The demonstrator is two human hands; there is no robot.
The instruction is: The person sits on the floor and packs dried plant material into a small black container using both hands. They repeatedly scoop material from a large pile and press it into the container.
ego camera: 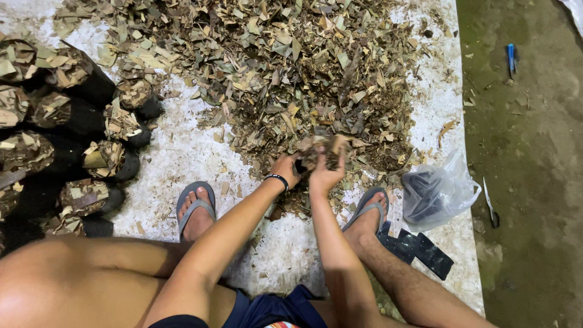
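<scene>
both hands, left hand (285,169) and right hand (325,173), closed together on one small black bag (316,159) of chopped leaves, by the one leaf pile (285,67); some seven filled bags (73,121) lay left; two sandals (195,203).

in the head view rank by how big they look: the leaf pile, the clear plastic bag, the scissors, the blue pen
1. Leaf pile, by far the largest, spread over the sheet.
2. Clear plastic bag, beside the right foot.
3. Scissors and blue pen: both small on the ground; the pen lies farther off, so I will not rank them.
</scene>
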